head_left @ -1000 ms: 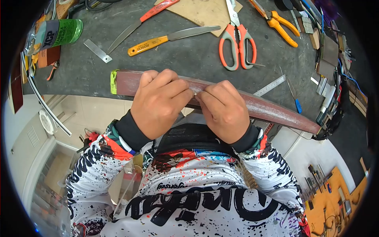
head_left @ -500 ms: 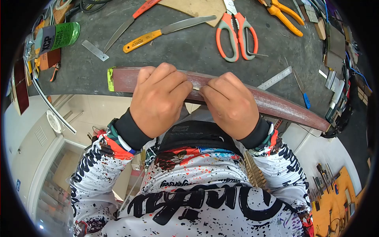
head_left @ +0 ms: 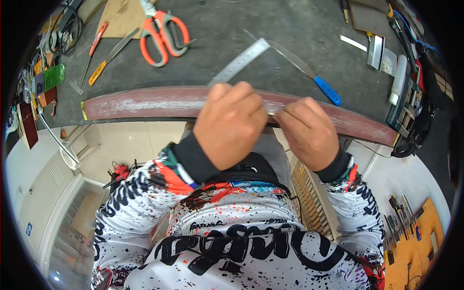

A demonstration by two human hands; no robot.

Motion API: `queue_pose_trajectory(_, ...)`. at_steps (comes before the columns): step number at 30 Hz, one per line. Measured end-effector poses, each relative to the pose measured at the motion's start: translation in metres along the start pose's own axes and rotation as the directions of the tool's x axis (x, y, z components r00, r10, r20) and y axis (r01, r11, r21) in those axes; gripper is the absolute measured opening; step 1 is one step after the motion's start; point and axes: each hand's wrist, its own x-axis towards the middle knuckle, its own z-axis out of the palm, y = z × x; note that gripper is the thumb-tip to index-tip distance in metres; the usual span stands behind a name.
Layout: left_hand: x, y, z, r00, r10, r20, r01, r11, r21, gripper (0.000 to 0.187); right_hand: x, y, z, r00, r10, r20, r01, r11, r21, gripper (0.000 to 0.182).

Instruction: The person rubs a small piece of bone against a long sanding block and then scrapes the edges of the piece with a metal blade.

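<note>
A long reddish-brown wooden piece [head_left: 154, 103], with whitish scuffs and green tape at its left end, lies along the bench's near edge. Over its middle, my left hand [head_left: 231, 126] has its fingers curled down at the piece's front edge. Just to the right, my right hand [head_left: 310, 130] is closed in a pinch beside the same edge. A small pale bit shows between the two hands, too small to name. Both sets of fingertips are largely hidden. Behind my left hand lies a steel ruler [head_left: 241, 62], and a blue-handled blade [head_left: 327, 90] rests behind the piece.
On the dark bench [head_left: 217, 29] are orange-grey scissors [head_left: 162, 36], a yellow-handled knife [head_left: 98, 72], a red-handled knife [head_left: 98, 38] and a green bottle [head_left: 50, 78]. A white tube [head_left: 398, 79] lies at the right. Below hangs a wooden board with tools [head_left: 411, 241].
The view has shifted right along the bench, so the tools appear farther left. Both hands have moved rightward along the wooden piece, still closed.
</note>
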Motion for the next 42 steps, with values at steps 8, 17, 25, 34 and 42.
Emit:
queue_pose_trajectory(8, 0.067, 0.075, 0.073, 0.995, 0.092, -0.046, -0.093, 0.995, -0.018, 0.009, -0.073, 0.049, -0.069, 0.999, 0.033, 0.004, -0.033, 0.997, -0.074, 0.032)
queue_pose_trajectory(17, 0.024, 0.018, 0.014, 0.999, 0.049, -0.014, -0.049, 0.999, -0.012, 0.008, -0.009, 0.014, -0.019, 1.0, 0.015, -0.017, -0.015, 1.0, -0.012, 0.03)
queue_pose_trajectory(25, -0.088, -0.111, -0.099, 0.999, -0.048, 0.018, 0.046, 0.996, 0.076, 0.018, 0.127, -0.069, 0.102, 0.994, -0.088, -0.069, 0.093, 0.993, 0.076, 0.012)
queue_pose_trajectory(34, -0.13, -0.165, -0.137, 0.999, -0.049, 0.018, 0.049, 0.999, -0.011, 0.025, 0.177, -0.108, 0.139, 0.999, -0.038, -0.033, 0.042, 0.992, 0.118, 0.019)
queue_pose_trajectory(42, -0.128, -0.162, -0.13, 0.996, -0.085, 0.005, 0.086, 0.993, -0.08, 0.024, 0.176, -0.098, 0.143, 0.995, -0.096, -0.043, 0.1, 0.987, 0.125, 0.019)
